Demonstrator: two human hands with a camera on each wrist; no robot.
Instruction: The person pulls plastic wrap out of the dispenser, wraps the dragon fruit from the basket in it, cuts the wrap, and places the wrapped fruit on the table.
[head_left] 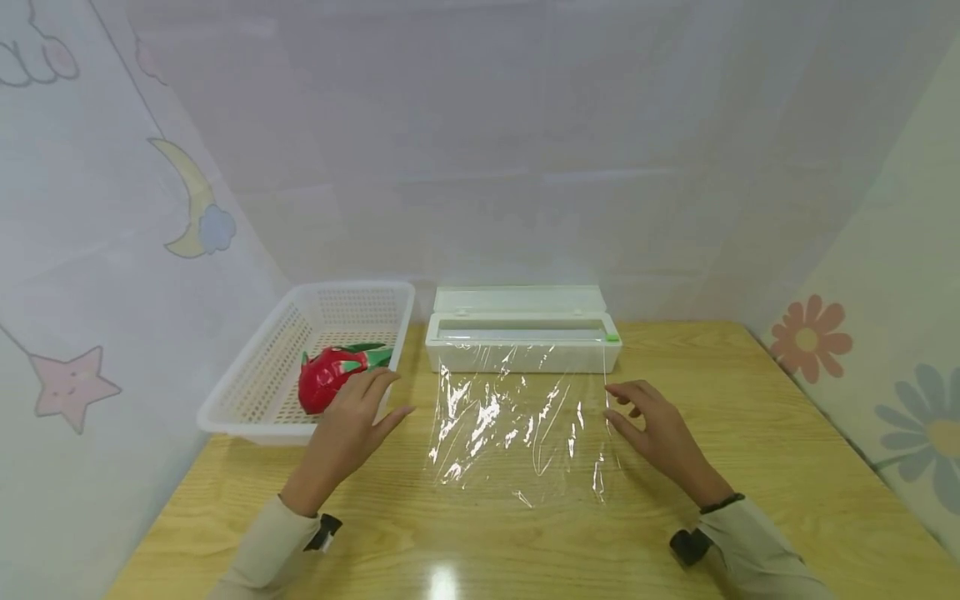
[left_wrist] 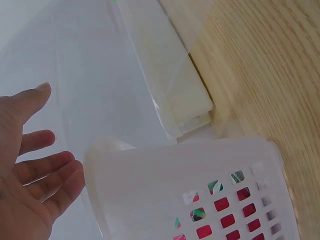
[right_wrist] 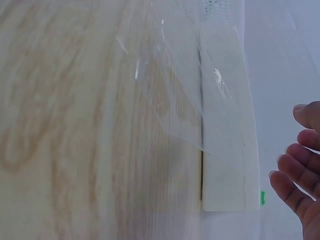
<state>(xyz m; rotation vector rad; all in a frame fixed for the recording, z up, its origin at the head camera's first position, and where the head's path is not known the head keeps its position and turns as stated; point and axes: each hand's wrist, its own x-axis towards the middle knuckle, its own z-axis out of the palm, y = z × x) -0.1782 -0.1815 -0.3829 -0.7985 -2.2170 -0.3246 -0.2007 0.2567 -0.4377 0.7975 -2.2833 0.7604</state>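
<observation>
My left hand point(head_left: 351, 423) hovers by the basket's near right corner, fingers loosely bent and holding nothing. In the left wrist view its fingertips point(left_wrist: 75, 172) overlap the basket's rim. A red toy dragon fruit point(head_left: 321, 379) with green tips lies in the white plastic basket point(head_left: 251, 367). Clear plastic wrap point(head_left: 517, 425) hangs out of a white wrap dispenser point(head_left: 525, 358), whose lid stands up, and spreads toward me over the table. Beside the wrap's right edge is my right hand point(head_left: 654, 425), thumb and fingers apart. The right wrist view shows nothing between its fingers point(right_wrist: 295, 172).
The dispenser stands at the back of the wooden table point(head_left: 750, 433), a green slider point(head_left: 612, 337) at its right end. Right behind it hangs a pale cloth backdrop point(head_left: 517, 208). Printed curtains flank the table on both sides.
</observation>
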